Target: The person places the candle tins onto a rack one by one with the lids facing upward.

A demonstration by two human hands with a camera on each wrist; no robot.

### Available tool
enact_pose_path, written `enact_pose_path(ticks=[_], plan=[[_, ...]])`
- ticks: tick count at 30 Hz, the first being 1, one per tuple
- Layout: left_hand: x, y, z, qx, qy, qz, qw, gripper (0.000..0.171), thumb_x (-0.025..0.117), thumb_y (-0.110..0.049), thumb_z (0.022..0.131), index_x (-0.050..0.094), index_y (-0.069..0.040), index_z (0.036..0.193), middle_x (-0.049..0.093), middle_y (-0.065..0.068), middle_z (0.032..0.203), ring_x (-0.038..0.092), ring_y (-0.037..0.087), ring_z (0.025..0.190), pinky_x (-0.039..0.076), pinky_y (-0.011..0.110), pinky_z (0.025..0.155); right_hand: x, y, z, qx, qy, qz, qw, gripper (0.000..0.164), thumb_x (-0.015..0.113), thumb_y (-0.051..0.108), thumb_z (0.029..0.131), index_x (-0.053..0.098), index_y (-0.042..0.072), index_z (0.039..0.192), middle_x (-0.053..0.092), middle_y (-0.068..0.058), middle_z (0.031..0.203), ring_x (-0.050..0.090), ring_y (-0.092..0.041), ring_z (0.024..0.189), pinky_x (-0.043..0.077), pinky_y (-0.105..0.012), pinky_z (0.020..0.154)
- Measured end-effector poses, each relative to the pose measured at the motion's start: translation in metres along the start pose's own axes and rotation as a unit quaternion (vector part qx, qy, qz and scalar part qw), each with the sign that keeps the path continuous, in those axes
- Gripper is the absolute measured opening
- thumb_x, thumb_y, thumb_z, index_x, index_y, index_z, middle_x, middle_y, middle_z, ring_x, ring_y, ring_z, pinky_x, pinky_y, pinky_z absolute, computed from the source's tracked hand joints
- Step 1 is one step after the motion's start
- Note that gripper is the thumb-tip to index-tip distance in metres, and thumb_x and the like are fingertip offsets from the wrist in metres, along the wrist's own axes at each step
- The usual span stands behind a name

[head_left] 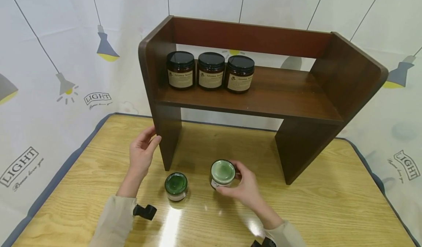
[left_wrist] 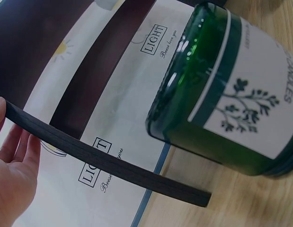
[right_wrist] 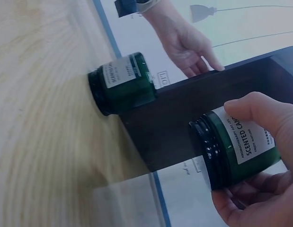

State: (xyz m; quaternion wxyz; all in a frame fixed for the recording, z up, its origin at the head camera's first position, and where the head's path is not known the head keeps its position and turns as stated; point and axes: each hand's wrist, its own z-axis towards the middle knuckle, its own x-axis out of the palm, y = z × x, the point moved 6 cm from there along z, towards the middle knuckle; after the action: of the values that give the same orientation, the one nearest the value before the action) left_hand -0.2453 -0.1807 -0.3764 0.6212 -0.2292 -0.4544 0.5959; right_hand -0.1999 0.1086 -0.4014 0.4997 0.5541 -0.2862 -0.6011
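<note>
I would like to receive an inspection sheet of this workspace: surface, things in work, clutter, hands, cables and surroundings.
Surface: wood-grain table, with bright reflections near the front.
Job's things: dark brown shelf bearing three dark jars with black lids, grouped at its left end; one green jar on the table, lid down; a second green jar in hand.
Clutter: nothing seen.
Left hand: holds the front edge of the shelf's left side panel.
Right hand: grips the second green jar, thumb on its label.
Cables: nothing seen; the cords are only printed.
Surroundings: pale backdrop with printed lamps and "LIGHT" lettering.
</note>
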Motion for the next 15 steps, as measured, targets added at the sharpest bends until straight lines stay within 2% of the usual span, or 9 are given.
enact_pose_path(ticks=[15], plan=[[0.0, -0.001, 0.0, 0.012, 0.007, -0.002, 0.9999, 0.043, 0.055, 0.018, 0.084, 0.07, -0.016, 0.104, 0.066, -0.006, 0.101, 0.06, 0.008, 0.101, 0.049, 0.017, 0.085, -0.024, 0.014, 0.0, -0.016, -0.019, -0.013, 1.0, 0.066, 0.086, 0.005, 0.059, 0.056, -0.003, 0.116, 0.062, -0.011, 0.105, 0.057, -0.021, 0.095, 0.051, -0.026, 0.081]])
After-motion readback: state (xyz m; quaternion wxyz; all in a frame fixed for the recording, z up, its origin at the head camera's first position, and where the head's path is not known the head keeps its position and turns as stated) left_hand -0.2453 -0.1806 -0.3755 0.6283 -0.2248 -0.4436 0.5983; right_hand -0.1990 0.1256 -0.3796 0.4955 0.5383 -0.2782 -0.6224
